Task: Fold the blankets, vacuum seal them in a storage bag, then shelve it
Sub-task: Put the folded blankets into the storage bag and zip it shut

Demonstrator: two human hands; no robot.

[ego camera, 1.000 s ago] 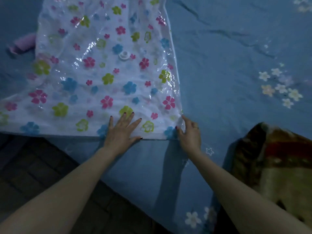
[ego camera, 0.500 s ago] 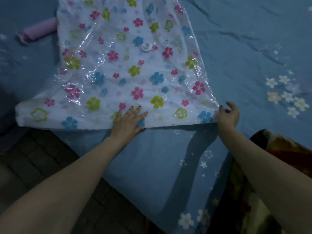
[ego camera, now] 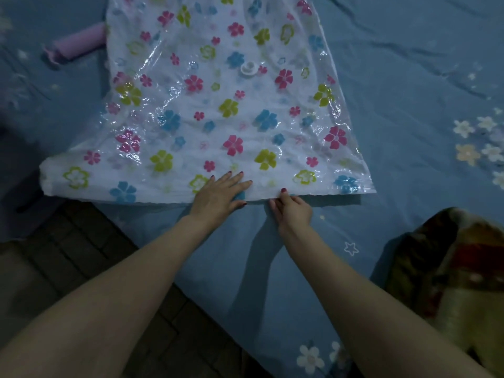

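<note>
A clear plastic storage bag (ego camera: 212, 110) printed with pink, blue and green flowers lies flat on the blue bedsheet, its white round valve (ego camera: 248, 69) near the middle. My left hand (ego camera: 221, 193) lies flat with spread fingers on the bag's near edge. Just to its right, my right hand (ego camera: 291, 210) pinches that same near edge between thumb and fingers. A brown, red and yellow blanket (ego camera: 458, 271) lies bunched at the lower right, apart from both hands.
A purple roll (ego camera: 79, 43) lies on the bed (ego camera: 395, 77) left of the bag's far part. The bed's near edge runs diagonally from the left down to the bottom centre, with dark tiled floor (ego camera: 68, 268) below it.
My right hand has slid left along the bag's near edge, from its right corner to beside my left hand. The left hand stays pressed on the edge.
</note>
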